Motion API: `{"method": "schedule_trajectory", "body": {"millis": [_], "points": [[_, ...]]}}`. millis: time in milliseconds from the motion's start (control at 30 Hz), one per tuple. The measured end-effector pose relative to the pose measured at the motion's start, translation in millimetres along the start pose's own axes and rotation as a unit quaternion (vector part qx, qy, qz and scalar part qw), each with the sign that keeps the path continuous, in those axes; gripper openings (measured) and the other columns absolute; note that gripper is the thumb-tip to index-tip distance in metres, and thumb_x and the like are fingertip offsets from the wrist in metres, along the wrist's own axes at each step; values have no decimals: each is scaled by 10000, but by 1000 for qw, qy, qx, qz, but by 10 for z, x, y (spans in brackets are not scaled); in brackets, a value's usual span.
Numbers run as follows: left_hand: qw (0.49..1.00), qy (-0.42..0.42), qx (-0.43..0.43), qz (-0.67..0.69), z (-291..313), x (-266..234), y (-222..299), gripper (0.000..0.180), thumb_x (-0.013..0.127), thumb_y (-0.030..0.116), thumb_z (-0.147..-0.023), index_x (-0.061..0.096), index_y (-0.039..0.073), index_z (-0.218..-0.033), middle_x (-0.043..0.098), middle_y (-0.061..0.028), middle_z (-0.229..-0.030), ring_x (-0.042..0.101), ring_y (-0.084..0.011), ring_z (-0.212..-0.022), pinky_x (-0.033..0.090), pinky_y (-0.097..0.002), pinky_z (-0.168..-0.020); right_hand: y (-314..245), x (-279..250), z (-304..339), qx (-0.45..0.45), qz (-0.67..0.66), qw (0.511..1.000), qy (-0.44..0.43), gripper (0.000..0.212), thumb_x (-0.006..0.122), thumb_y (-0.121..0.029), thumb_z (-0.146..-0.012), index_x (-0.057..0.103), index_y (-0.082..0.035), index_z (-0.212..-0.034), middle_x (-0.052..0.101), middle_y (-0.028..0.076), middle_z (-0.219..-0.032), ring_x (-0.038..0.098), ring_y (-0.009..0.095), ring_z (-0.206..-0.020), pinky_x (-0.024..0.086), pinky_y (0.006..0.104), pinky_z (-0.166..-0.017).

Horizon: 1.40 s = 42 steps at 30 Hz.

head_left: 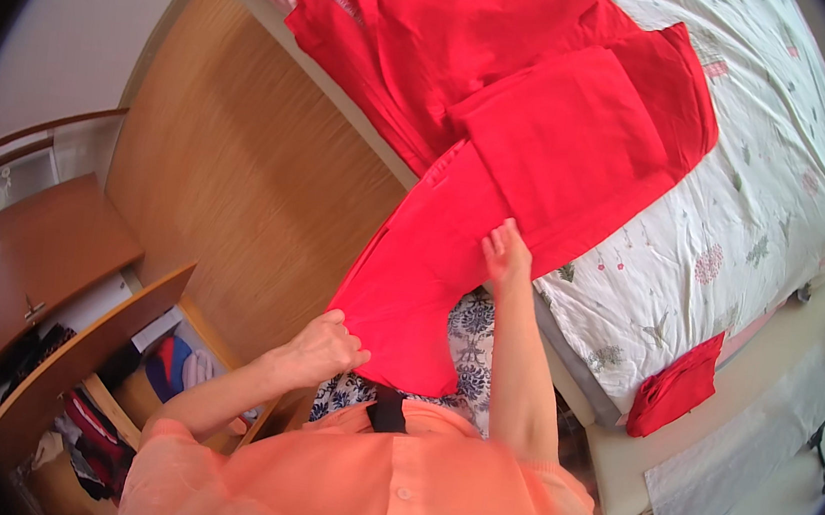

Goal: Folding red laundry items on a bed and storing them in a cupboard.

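A large red cloth [577, 124] lies in folded layers over the bed, and its near end drapes down toward my lap. My left hand [327, 349] is closed on the near left edge of this cloth, with the fingers curled over it. Farther up and to the right, my right hand [507, 255] lies on the cloth near its right edge, fingers stretched out. Between the two hands the cloth looks fairly smooth. Below it shows some dark-blue and white patterned fabric [472, 339]; whether I wear it cannot be told.
The bed wears a white sheet [663, 264] with a floral print. A smaller folded red cloth [675, 388] hangs at its near right edge. To my left, an open drawer [170, 368] holds clothes, beside a brown cabinet [42, 244]. Wooden flooring [250, 180] runs along the bed.
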<state>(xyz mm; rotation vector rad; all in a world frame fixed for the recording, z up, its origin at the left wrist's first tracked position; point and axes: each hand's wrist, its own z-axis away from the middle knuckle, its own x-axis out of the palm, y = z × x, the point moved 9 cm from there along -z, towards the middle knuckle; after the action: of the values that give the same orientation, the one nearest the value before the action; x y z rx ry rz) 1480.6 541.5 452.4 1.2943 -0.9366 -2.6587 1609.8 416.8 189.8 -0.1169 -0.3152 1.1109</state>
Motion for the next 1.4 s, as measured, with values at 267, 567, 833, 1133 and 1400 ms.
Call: {"method": "schedule_trajectory", "body": {"millis": [267, 567, 833, 1133, 1400], "points": [[999, 31, -10, 39, 43, 125, -176, 176, 500, 144, -620, 613, 148, -754, 448, 6, -497, 465, -132, -481, 297, -275, -549, -1012, 223, -309, 20, -15, 999, -31, 233, 628, -229, -680, 534, -146, -877, 546, 27, -897, 481, 184, -845, 351, 424, -803], [997, 39, -32, 53, 71, 41, -204, 28, 511, 138, -612, 533, 127, -600, 474, -18, -499, 502, -150, -499, 327, -279, -587, -3304, 1172, 848, -328, -398, 846, -135, 368, 461, -420, -782, 557, -112, -957, 555, 35, -962, 473, 225, -942, 321, 420, -893], [1000, 25, 4, 11, -7, -148, -64, 80, 510, 142, -622, 578, 129, -663, 432, 6, -493, 465, -132, -491, 303, -275, -553, -69, 1248, 311, -350, 594, 710, -146, 576, 609, -368, -687, 421, 28, -1061, 528, 195, -959, 499, 277, -930, 387, 359, -784], [992, 95, -66, 47, 45, -32, -300, 62, 520, 102, -595, 574, 115, -624, 479, -31, -505, 496, -161, -520, 332, -296, -567, -3, 927, 1647, -146, 424, 809, -379, 263, 541, -192, -777, 521, 10, -945, 561, 41, -886, 488, 92, -819, 392, 239, -733], [784, 157, -244, 549, -65, 431, -181, 492, 593, 43, -599, 465, 78, -1073, 484, -141, -1067, 487, -274, -942, 364, -368, -838, 342, 291, 2469, 35, 328, 861, -388, 272, 533, -207, -795, 529, -16, -989, 551, 17, -935, 481, 68, -861, 389, 214, -751]]}}
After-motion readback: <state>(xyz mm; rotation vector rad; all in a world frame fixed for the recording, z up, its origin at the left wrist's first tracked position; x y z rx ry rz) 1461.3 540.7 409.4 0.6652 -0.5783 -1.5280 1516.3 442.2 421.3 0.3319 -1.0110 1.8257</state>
